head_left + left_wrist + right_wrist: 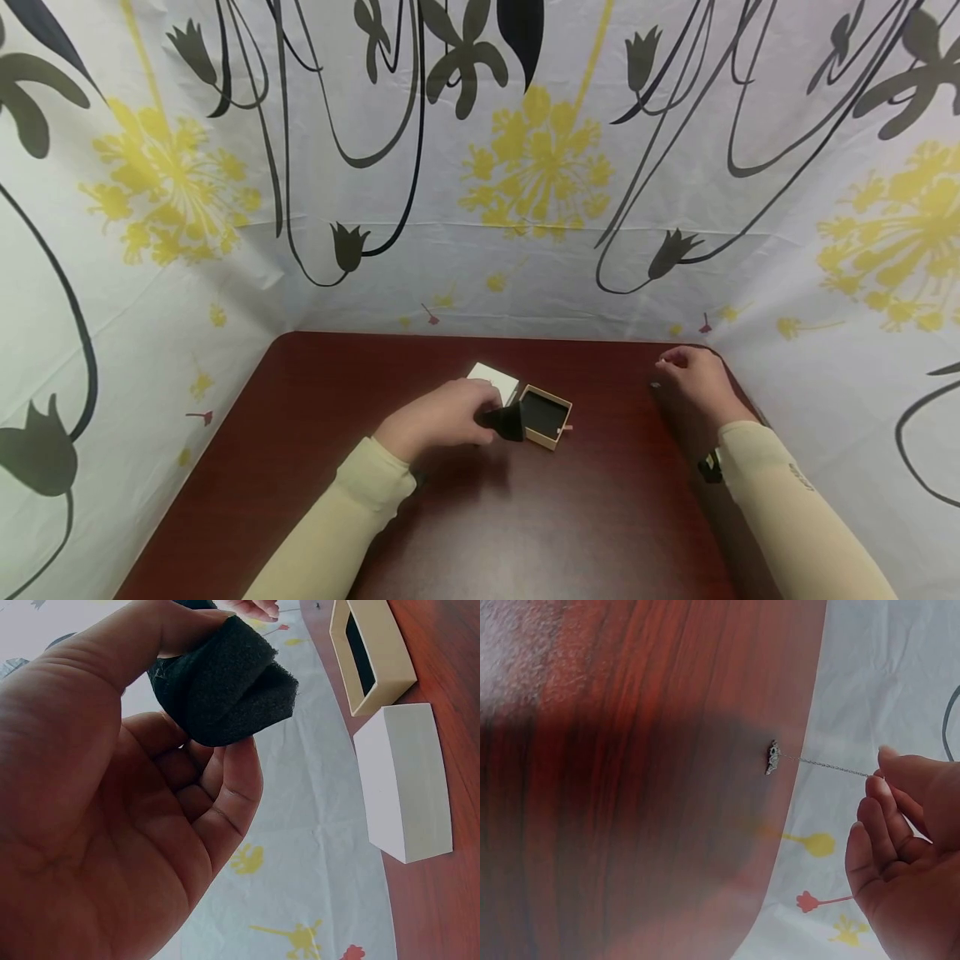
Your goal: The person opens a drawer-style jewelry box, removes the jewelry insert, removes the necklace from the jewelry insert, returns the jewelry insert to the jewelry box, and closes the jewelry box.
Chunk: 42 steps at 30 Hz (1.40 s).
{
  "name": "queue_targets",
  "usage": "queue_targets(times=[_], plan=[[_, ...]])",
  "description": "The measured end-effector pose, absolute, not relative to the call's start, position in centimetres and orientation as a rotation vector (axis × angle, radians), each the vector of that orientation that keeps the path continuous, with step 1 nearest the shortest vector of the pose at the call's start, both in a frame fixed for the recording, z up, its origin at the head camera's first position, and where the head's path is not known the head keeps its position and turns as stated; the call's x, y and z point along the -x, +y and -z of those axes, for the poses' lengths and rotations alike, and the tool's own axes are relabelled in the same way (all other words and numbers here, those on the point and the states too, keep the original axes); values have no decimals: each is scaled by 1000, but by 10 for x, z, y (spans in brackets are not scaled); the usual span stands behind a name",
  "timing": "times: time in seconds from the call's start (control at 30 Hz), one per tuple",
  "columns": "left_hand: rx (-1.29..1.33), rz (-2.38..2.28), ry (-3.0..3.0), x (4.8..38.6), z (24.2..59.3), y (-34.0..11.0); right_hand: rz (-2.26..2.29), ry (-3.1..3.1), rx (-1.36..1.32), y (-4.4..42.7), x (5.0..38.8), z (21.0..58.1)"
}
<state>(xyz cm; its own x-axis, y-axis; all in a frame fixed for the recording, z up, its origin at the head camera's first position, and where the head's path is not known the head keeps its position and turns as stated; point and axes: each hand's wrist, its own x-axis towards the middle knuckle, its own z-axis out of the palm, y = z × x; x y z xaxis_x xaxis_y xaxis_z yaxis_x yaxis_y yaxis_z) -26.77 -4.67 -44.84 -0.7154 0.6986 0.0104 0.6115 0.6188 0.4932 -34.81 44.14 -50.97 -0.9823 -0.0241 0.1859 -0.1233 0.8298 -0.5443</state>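
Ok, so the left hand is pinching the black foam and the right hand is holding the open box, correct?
Not quite: the right hand is pinching a thin chain with a small pendant, as the right wrist view shows, not the open box. The left hand is pinching the black foam.

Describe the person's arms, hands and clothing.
The left hand and right hand are ungloved. The long, pale-cream fabric left sleeve matches the right sleeve, which bears a small dark marking near its cuff. A small dark item, unclear, shows beside that cuff.
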Motion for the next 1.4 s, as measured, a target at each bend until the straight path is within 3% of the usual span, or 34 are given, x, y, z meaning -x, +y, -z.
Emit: queue_targets(times=[1.4], plan=[[-1046,-745,2658,268,450,-49,-764,-2946,-209,443,360,532]])
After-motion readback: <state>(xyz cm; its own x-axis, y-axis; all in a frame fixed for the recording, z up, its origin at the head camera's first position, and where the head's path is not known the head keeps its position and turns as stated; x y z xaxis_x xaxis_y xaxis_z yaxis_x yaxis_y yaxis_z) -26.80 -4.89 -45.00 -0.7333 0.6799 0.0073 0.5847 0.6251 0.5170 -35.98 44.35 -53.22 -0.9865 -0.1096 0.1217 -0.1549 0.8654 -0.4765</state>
